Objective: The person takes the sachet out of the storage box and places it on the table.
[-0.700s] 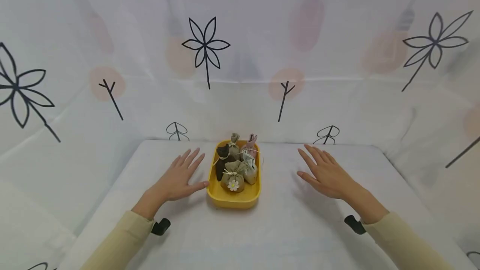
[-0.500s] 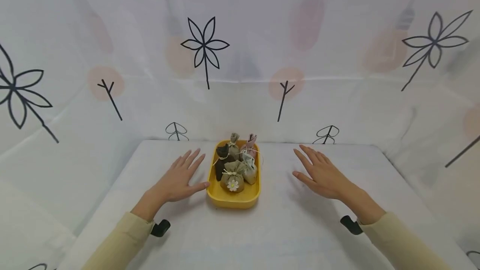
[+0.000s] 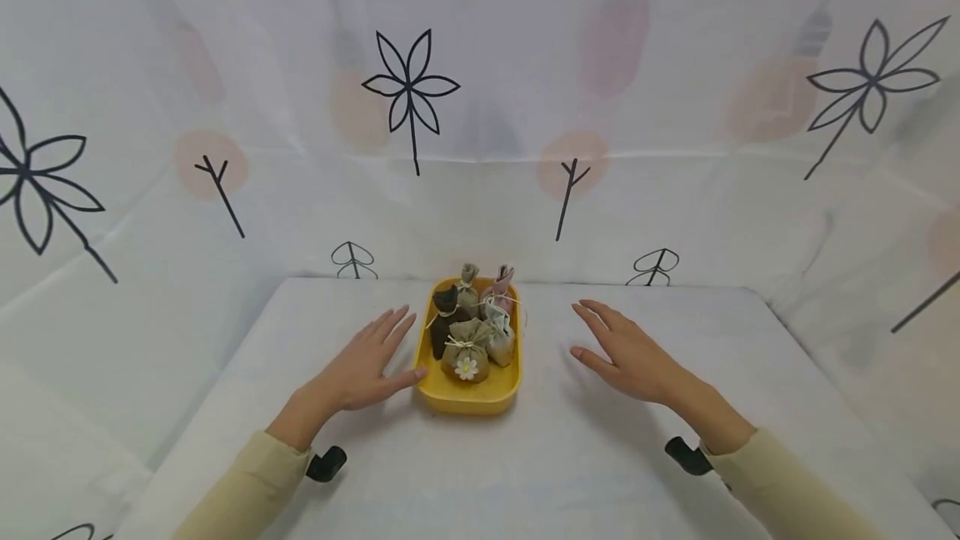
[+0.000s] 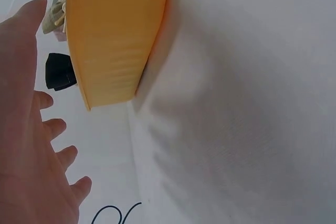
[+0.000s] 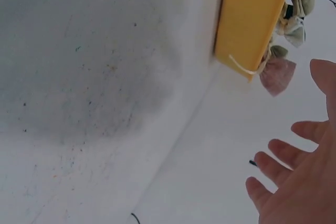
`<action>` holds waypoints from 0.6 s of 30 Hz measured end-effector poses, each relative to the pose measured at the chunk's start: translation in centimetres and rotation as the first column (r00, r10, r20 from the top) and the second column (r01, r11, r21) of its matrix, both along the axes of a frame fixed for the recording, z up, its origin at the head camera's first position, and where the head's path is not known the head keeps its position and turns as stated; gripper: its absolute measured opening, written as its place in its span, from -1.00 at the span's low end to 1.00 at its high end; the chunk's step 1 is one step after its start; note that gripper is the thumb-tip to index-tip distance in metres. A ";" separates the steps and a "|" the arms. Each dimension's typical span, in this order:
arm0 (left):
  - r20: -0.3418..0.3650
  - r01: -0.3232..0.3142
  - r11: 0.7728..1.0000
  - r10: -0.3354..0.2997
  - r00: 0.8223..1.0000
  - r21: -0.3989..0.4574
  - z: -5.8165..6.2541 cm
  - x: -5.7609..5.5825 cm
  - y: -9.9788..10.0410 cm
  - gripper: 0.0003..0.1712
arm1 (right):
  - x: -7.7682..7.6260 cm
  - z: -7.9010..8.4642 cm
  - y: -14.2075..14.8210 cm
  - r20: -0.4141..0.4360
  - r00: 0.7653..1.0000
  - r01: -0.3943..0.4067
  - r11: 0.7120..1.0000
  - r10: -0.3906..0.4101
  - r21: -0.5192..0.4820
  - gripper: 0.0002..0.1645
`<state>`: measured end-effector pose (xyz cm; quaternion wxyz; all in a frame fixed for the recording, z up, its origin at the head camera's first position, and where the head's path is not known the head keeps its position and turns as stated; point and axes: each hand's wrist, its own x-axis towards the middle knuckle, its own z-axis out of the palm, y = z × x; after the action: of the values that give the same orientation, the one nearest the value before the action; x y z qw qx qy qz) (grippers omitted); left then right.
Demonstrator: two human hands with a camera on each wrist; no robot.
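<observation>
A yellow tray stands near the table's far edge with several small tied cloth pouches in it. At its front is an olive-brown pouch bearing a white flower; a black pouch, a pale pouch, a pink pouch and a greenish pouch crowd behind and beside it. My left hand hovers left of the tray, fingers spread, its thumb tip overlapping the rim in the head view. To the tray's right, some distance off, my right hand is held with straight fingers, holding nothing.
A white cloth covers the table. Behind it and at both sides hangs a white curtain printed with black flowers and twigs. In the right wrist view, the pink pouch's string hangs over the tray's edge.
My right hand has moved left, closer to the tray. The left hand has shifted slightly toward it too. Tray and pouches stay in place on the table.
</observation>
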<state>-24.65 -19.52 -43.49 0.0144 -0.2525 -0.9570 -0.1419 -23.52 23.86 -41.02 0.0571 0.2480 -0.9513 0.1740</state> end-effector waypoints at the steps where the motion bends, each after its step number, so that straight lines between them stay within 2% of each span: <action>1: 0.006 -0.001 1.000 0.001 1.000 0.001 -0.1 0.0 0.1 0.16 | 0.0 -0.1 -0.1 0.007 1.000 -0.003 1.000 0.003 -0.014 -0.10; 8: 0.031 0.006 1.000 -0.005 1.000 -0.031 -0.7 0.3 0.4 0.19 | 0.5 -0.5 -1.6 0.084 0.996 -0.019 0.994 0.028 -0.104 -0.14; 18: 0.037 0.026 0.999 -0.025 0.999 -0.019 -0.6 0.8 1.0 0.19 | 0.3 -0.7 -3.5 0.091 0.994 -0.043 0.989 0.056 -0.141 -0.27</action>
<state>-23.85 -18.55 -44.07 -0.0076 -0.2622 -0.9551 -0.1375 -23.17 20.38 -41.67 0.0246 0.2586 -0.9321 0.2526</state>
